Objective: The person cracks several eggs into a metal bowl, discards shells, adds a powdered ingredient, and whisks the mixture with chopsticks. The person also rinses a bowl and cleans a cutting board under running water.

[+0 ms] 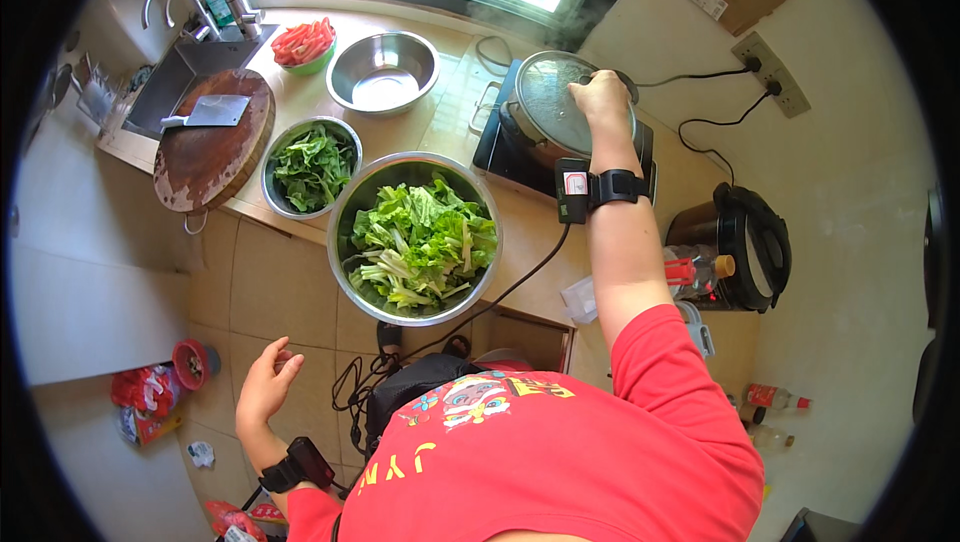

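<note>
My right hand grips the knob of a glass pot lid, which sits tilted on a steaming metal pot. Beneath the pot is a black cooktop. Down at the left, over the floor, my left hand hangs with nothing in it and its fingers apart. In front of me a large steel bowl holds cut leafy lettuce. Beside it stands a smaller steel bowl of dark green leaves.
A cleaver lies on a round wooden chopping board by the sink. Behind are an empty steel basin and sliced red food in a green bowl. An electric cooker and bottles stand right; a cable trails from my wrist.
</note>
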Demonstrator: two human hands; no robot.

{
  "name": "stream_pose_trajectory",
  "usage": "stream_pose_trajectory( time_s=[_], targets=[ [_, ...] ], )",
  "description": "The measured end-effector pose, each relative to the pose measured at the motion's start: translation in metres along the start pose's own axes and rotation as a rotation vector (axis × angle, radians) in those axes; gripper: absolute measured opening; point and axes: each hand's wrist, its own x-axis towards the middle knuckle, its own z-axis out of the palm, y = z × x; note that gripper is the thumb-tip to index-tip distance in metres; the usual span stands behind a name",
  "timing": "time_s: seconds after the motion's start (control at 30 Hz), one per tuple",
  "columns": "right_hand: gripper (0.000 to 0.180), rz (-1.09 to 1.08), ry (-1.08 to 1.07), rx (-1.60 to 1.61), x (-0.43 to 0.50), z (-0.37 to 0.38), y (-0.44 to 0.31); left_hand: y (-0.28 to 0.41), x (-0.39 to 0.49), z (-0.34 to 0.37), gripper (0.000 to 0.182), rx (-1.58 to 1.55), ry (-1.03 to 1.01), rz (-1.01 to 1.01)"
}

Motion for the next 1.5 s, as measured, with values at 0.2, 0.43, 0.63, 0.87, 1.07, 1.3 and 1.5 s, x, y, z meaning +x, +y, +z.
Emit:
stream_pose_trajectory(
  time_s=[0.2,0.43,0.63,0.87,1.07,1.3,1.5],
  targets=[
    [0.04,-0.043,0.004,-0.01,0.0,0.01,0.004,-0.005,0.0,0.0,0.051,0.007,0.012,0.018],
    [0.049,0.061,0.751,0.569,-0.035,0.022,0.031,-0.01,0.007,-0.005,0.051,0.044,-0.025,0.057],
    [0.029,1.337,0.645,1.286,-0.116,0.047,0.083,-0.013,0.029,-0.008,0.049,0.129,-0.079,0.119],
    [0.038,1.663,0.499,1.783,-0.131,0.084,0.113,-0.017,0.032,-0.01,0.048,0.126,-0.099,0.169],
    [0.067,1.682,0.518,1.82,-0.111,0.119,0.16,-0.027,0.015,-0.012,0.049,0.139,-0.069,0.101],
    [0.035,1.141,-0.201,0.651,-0.125,0.112,0.173,-0.023,0.008,-0.006,0.049,0.123,-0.058,0.111],
    [0.047,1.432,0.298,0.996,-0.13,0.093,0.144,-0.02,0.009,-0.004,0.049,0.113,-0.061,0.137]
  ],
)
